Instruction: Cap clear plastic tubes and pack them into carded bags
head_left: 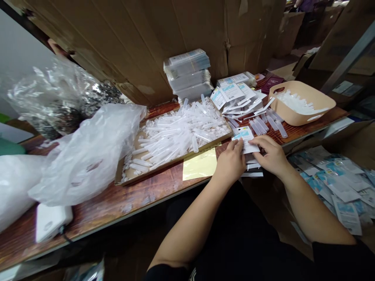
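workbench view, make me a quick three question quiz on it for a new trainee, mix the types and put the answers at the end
1. Multiple choice: what do the left hand and right hand both touch?
a) a white plastic bag
b) a printed packet
c) a cardboard box
2. True or false: the beige basket stands to the right of the cardboard tray.
3. Fill in the missing word: the flat sheet by the near edge of the tray is ____ in colour.

Key: 1 b; 2 true; 3 yellow
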A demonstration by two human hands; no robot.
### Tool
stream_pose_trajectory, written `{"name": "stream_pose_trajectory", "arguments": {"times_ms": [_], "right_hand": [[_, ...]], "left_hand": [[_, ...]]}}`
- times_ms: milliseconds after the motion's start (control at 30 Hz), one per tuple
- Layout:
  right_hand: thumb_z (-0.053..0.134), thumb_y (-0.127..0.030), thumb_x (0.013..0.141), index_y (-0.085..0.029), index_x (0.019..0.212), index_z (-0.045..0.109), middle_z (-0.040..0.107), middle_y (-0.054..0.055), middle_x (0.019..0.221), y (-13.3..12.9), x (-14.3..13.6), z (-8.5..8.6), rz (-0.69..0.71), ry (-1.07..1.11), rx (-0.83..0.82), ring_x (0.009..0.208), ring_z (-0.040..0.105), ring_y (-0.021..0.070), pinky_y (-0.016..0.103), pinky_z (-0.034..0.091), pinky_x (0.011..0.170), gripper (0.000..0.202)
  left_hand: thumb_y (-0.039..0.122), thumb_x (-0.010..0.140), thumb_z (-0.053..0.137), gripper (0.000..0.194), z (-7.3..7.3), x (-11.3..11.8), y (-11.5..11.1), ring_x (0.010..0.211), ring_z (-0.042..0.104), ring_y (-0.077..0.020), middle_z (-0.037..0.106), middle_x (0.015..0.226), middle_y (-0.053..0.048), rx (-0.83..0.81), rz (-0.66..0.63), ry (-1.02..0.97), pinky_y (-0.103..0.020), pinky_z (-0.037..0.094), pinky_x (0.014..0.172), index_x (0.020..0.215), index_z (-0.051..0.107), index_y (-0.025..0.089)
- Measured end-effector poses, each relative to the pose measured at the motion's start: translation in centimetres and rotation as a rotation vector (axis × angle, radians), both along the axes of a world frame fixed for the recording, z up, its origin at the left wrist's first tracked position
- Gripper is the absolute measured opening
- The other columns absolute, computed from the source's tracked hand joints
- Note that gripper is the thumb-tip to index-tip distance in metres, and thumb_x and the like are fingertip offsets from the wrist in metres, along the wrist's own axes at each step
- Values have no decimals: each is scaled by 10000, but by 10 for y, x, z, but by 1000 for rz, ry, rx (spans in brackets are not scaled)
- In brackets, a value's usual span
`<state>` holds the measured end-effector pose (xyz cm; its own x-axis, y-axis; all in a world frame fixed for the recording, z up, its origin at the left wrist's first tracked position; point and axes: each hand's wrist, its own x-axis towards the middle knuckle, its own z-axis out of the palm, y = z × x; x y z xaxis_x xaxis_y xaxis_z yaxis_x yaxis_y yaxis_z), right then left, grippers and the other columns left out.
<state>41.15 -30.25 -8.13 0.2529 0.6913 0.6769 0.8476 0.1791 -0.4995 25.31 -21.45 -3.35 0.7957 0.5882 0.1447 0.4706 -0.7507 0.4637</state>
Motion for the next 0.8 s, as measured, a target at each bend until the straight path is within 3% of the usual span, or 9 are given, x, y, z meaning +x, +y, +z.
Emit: {"name": "stream_pose_trajectory", "arguments": {"times_ms": [100, 167, 300, 467, 633, 800], "right_hand": [[567, -105, 844, -240, 1321, 701, 639, 121, 1399, 0, 8, -4, -25, -29, -132, 1302, 642, 274, 454, 558, 1108, 513], [538, -101, 862, -241, 1352, 697, 607, 117, 1478, 1, 12, -5, 7, -33, -193, 1357, 615, 282, 475, 532, 1152, 534], [499, -83, 882, -217, 1346, 717, 657, 120, 1442, 6, 17, -6, 66, -39, -196, 1317, 653, 275, 476, 539, 1154, 530], [516, -52, 854, -260, 1254, 769, 741, 78, 1314, 13, 15, -2, 17, -69, -123, 1233, 702, 252, 477, 573, 1113, 517], [517, -37, 853, -239, 1186, 796, 768, 91, 1246, 12, 4, 4, -20, -93, -13, 1155, 733, 260, 479, 604, 1058, 479], [538, -27, 840, -258, 1176, 795, 774, 82, 1231, -1, -9, 7, -59, -68, 45, 1109, 745, 263, 485, 614, 1030, 481]], "left_hand": [[134, 965, 487, 530, -2, 3, -2, 1314, 649, -277, 593, 1521, -176, 35, -7, 19, -425, 571, 1071, 1494, 517, 118], [138, 975, 478, 522, -3, 5, -2, 1310, 654, -273, 592, 1522, -180, 56, -14, 21, -412, 580, 1060, 1495, 517, 109], [130, 980, 463, 522, -6, 7, -1, 1336, 643, -262, 589, 1530, -177, 79, -17, 12, -391, 577, 1069, 1499, 514, 105], [97, 969, 455, 528, -8, 12, -1, 1352, 635, -268, 569, 1551, -182, 96, 19, -7, -417, 576, 1077, 1491, 527, 120], [85, 945, 474, 559, 2, 13, -3, 1317, 654, -273, 623, 1488, -186, 26, 88, -1, -388, 588, 1035, 1502, 527, 85], [69, 873, 552, 644, 11, 12, -7, 1326, 641, -291, 624, 1488, -152, -31, 140, -35, -384, 593, 1007, 1510, 538, 160]]}}
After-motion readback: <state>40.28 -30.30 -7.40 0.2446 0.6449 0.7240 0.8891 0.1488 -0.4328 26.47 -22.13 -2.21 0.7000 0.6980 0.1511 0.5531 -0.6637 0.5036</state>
